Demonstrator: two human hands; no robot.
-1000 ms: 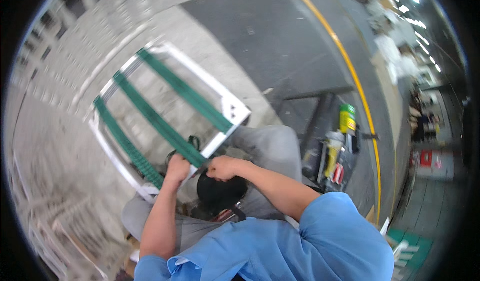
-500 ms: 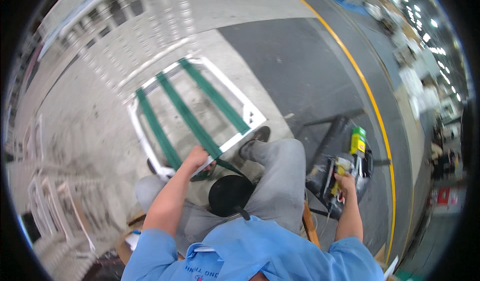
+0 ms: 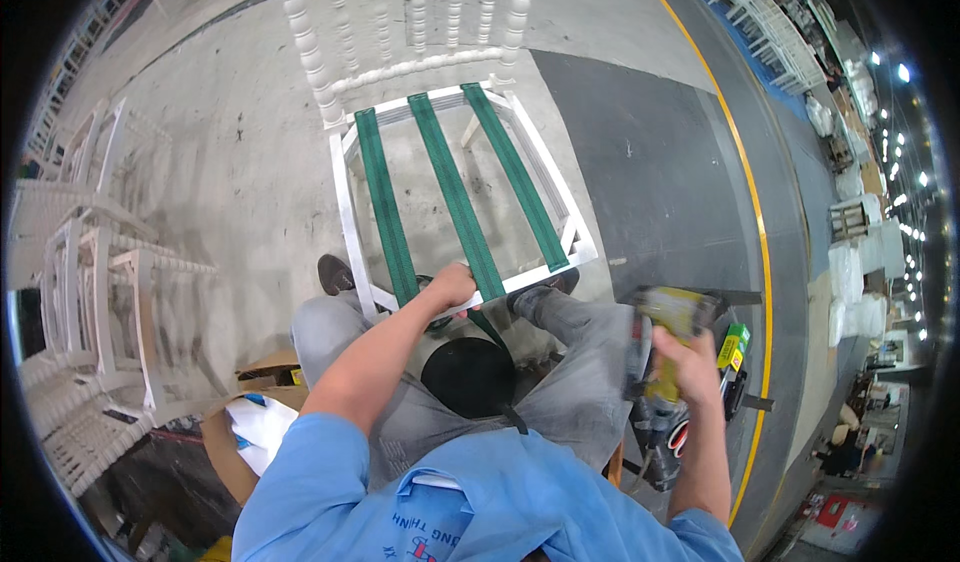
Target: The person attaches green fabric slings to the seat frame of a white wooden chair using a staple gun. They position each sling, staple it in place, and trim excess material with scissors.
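Note:
A white chair frame [image 3: 347,197] with turned spindles stands in front of me, its seat open. Three green webbing straps [image 3: 455,177] run across the seat from back to front. My left hand [image 3: 455,287] is closed at the front rail by the middle strap's end, gripping green webbing; its fingertips are partly hidden. A loose webbing tail [image 3: 488,329] hangs below the rail toward my lap. Out to the right, my right hand [image 3: 685,362] is wrapped round a yellow staple gun [image 3: 672,312], blurred by motion and held up apart from the chair.
A dark stand [image 3: 655,462] at my right bears red-handled scissors [image 3: 679,438] and a green-and-yellow box [image 3: 733,346]. A round black pad [image 3: 467,377] lies between my thighs. White chairs [image 3: 100,292] stand at the left, near an open carton [image 3: 225,442].
My right hand has lifted the staple gun off the stand and brought it up toward my right knee. My left hand stays at the front rail. The view has turned, shifting the chair rightward.

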